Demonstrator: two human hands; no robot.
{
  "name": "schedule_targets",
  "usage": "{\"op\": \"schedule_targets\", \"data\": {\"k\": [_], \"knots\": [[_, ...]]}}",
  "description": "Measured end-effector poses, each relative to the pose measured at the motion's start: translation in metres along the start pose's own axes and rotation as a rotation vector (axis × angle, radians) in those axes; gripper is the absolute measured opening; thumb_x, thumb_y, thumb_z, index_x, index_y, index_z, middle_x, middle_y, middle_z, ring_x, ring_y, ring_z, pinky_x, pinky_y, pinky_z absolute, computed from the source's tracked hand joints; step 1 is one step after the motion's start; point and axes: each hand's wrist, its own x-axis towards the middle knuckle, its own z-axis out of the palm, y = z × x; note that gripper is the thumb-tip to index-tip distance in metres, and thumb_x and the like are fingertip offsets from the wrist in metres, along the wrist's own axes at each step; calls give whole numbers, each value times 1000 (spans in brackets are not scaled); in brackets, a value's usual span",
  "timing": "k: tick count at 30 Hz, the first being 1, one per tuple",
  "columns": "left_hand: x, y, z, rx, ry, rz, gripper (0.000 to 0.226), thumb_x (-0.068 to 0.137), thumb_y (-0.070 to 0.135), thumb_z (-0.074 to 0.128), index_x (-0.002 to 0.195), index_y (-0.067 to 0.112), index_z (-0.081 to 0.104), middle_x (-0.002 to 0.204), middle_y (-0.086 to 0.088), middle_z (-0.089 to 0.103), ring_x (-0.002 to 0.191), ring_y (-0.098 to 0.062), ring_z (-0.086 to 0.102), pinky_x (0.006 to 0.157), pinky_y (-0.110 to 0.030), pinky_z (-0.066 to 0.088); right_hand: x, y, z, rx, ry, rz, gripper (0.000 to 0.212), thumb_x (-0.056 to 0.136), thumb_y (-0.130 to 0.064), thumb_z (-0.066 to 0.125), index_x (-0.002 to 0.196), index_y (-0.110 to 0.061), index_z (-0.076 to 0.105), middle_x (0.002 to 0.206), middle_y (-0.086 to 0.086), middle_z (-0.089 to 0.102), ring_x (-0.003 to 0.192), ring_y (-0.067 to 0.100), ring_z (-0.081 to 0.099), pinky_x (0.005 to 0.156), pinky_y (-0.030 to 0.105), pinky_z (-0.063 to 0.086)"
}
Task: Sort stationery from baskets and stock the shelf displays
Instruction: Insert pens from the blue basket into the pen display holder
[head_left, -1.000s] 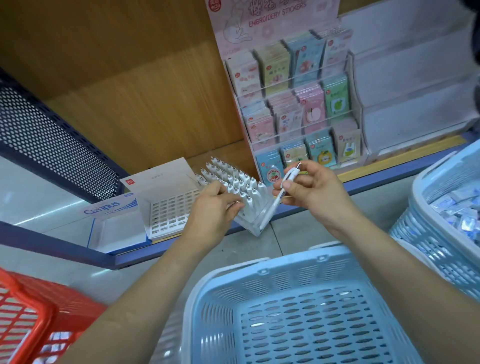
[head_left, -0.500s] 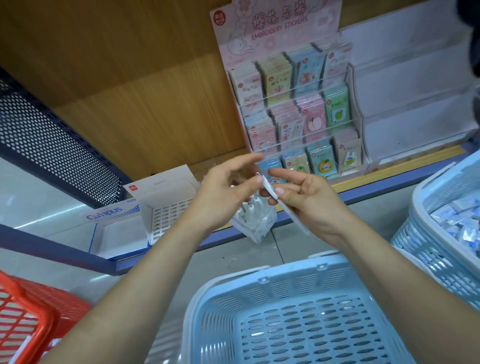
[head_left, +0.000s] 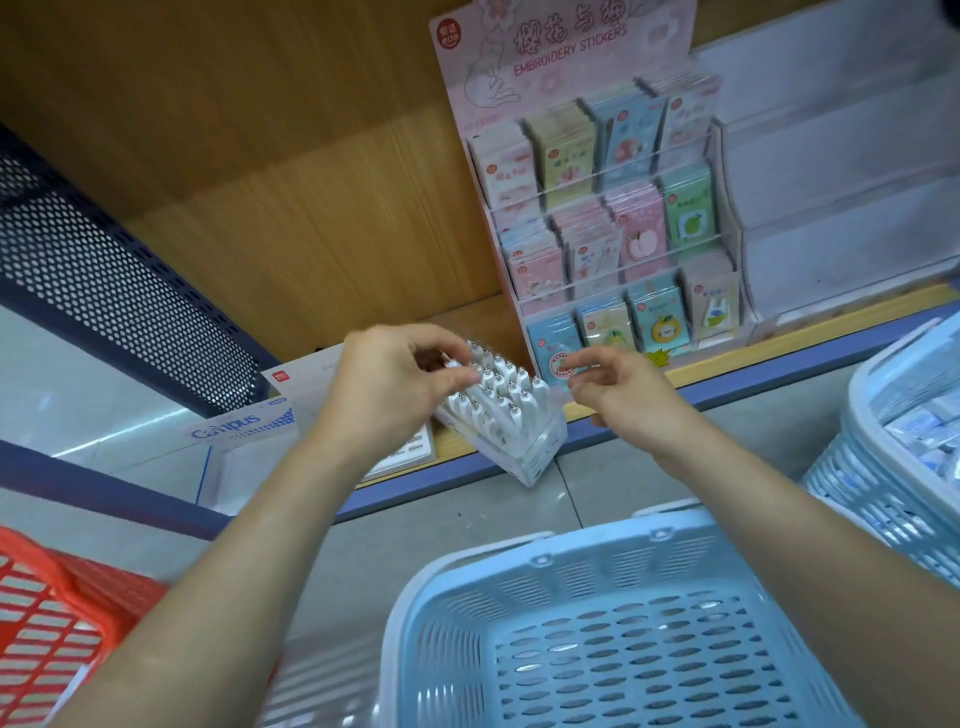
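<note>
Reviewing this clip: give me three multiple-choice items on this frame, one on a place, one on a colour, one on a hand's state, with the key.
1. Where is the clear pen box?
A. On the floor
B. At the front edge of the shelf, left of the sticker display
C. Inside the blue basket in front

2. What colour is the basket at lower left?
A. Green
B. Yellow
C. Red

3. What does the right hand hold?
A. Nothing
B. A pen
C. A sticker pack

Key: 1 B, the box overhangs the shelf edge beside the display. 2 C, its mesh is red. 3 A, its fingers are loosely curled around nothing.
</note>
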Motion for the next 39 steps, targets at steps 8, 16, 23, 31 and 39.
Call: {"op": "schedule_targets", "data": {"k": [8, 16, 23, 31, 39], "knots": [[-5, -26, 36, 110, -22, 58, 19, 74, 27, 83, 89, 16, 77, 72, 3, 68, 65, -10, 57, 69, -25, 50, 3, 0, 11, -22, -126, 56, 34, 94, -3, 54, 123, -19, 57, 99, 0, 64, 91, 21, 60, 87, 43, 53], [-8, -36, 54, 241, -72, 279, 17, 76, 23, 82, 90, 15, 77, 81, 3, 72, 68, -8, 57, 68, -19, 45, 5, 5, 14, -4, -137, 6, 32, 94, -9, 59, 121, -24, 59, 105, -2, 60, 100, 15, 59, 88, 39, 55], [-6, -38, 60, 223, -129, 226, 12, 83, 23, 75, 94, 16, 77, 87, 3, 74, 73, -8, 60, 73, -21, 46, 3, 4, 13, 14, -173, -2, 34, 95, -9, 58, 122, -28, 59, 106, -3, 59, 103, 16, 59, 90, 39, 55], [-9, -48, 65, 134, -72, 186, 15, 87, 18, 71, 102, 19, 75, 92, 5, 70, 79, -5, 59, 76, -18, 45, 5, 9, 16, -116, -167, -143, 41, 92, -11, 62, 126, -34, 59, 121, -3, 58, 99, 16, 61, 84, 33, 52], [-7, -56, 79, 180, -14, 93, 18, 73, 22, 83, 89, 19, 77, 87, 6, 48, 90, -13, 45, 76, -18, 31, 5, 3, 23, -370, -194, -253, 42, 90, -19, 68, 126, -37, 56, 134, -6, 56, 107, 15, 60, 93, 36, 51]]}}
